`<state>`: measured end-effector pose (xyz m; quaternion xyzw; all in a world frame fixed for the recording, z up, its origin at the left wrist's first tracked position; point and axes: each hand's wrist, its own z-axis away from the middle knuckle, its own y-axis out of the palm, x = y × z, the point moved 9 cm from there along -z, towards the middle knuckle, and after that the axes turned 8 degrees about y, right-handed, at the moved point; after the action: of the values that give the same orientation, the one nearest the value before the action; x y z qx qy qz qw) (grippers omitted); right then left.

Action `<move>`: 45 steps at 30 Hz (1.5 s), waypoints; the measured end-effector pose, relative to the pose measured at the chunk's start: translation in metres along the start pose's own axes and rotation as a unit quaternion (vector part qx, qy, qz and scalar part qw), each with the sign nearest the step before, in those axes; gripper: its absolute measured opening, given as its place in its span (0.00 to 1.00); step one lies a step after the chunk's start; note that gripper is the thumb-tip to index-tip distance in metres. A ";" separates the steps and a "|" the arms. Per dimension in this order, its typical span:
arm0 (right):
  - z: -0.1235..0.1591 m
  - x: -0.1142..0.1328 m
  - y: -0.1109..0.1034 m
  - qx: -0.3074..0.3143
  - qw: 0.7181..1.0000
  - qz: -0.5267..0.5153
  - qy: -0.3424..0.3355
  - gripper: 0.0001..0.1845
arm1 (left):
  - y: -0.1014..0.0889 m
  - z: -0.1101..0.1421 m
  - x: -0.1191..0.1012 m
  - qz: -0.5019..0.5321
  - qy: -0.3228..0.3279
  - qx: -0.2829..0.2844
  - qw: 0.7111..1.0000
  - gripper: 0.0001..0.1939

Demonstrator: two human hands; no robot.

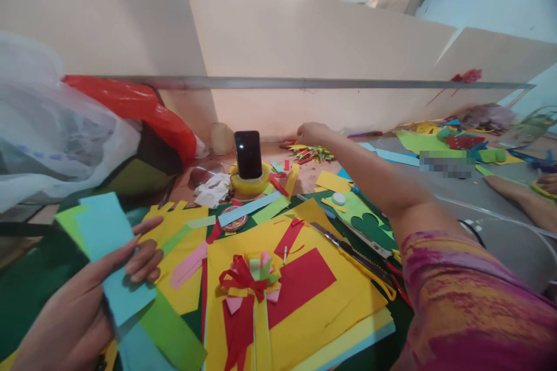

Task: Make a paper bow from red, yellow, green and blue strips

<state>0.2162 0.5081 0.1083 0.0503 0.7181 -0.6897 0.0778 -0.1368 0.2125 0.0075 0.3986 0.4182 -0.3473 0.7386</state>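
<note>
At the lower left my left hand (100, 295) is closed on light blue paper strips (107, 226), with green paper strips (174, 322) behind them. My right hand (314, 131) reaches far forward, just above a pile of small coloured paper scraps (317, 154) by the wall. Its fingers are bent together, and what they hold, if anything, is too small to make out. Between my arms, a paper flower with a red ribbon (243, 276) and yellow stems lies on a stack of yellow sheets (331, 324). Red paper (304, 287) lies beside the flower.
A phone (248, 155) leans upright in a yellow tape roll (250, 184). A utility knife (348, 249) and scissors (369, 240) lie under my right forearm. Plastic bags (126, 107) crowd the left. Another person's arm (517, 200) shows at the far right.
</note>
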 end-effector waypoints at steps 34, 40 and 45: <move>0.334 0.048 0.036 0.166 0.938 -0.064 -0.296 0.17 | 0.020 -0.039 -0.017 -0.578 0.054 0.229 0.781 0.16; 0.319 0.041 0.036 0.157 0.946 -0.068 -0.275 0.18 | 0.020 -0.042 -0.052 -0.741 0.177 0.082 0.643 0.20; 0.223 0.044 0.023 0.037 0.979 -0.082 -0.184 0.18 | 0.064 0.016 -0.072 -0.793 0.341 -0.054 0.502 0.21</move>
<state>0.1869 0.2851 0.0700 -0.1337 0.6672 -0.7173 0.1500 -0.1065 0.2401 0.0960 -0.0538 0.7965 -0.6017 -0.0259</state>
